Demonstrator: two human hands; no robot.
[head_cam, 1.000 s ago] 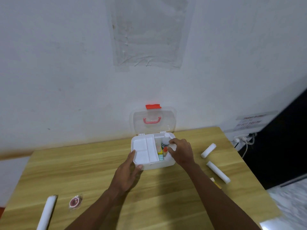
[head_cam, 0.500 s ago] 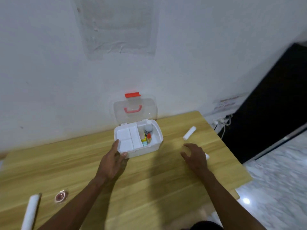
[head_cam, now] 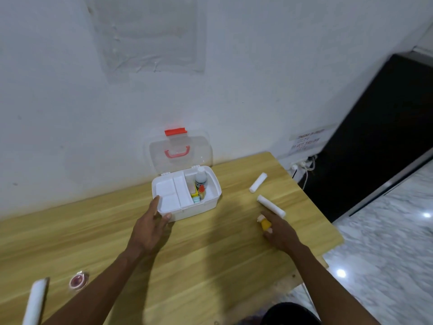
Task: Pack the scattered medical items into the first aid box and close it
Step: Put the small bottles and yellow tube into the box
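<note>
The white first aid box (head_cam: 212, 200) stands open on the wooden table (head_cam: 210, 259), its clear lid (head_cam: 180, 148) upright against the wall. Inside are a white bottle (head_cam: 201, 178) and small coloured packs. My left hand (head_cam: 150, 228) grips the box's front left corner. My right hand (head_cam: 280, 233) pinches a small yellow tube (head_cam: 264, 222) lying on the table to the right. Two white gauze rolls (head_cam: 258, 182) (head_cam: 271, 205) lie just beyond it. Another white roll (head_cam: 35, 301) and a round red item in clear wrap (head_cam: 78, 280) lie at the near left.
The table's right edge (head_cam: 328, 221) is close to my right hand, with marble floor beyond. A wall socket with cables (head_cam: 302, 164) and a black panel (head_cam: 379, 137) are at the right. The wall runs right behind the box.
My right hand left the box, swept right and came down on the yellow tube near the gauze rolls. My left hand stayed on the box's corner. The view swung right.
</note>
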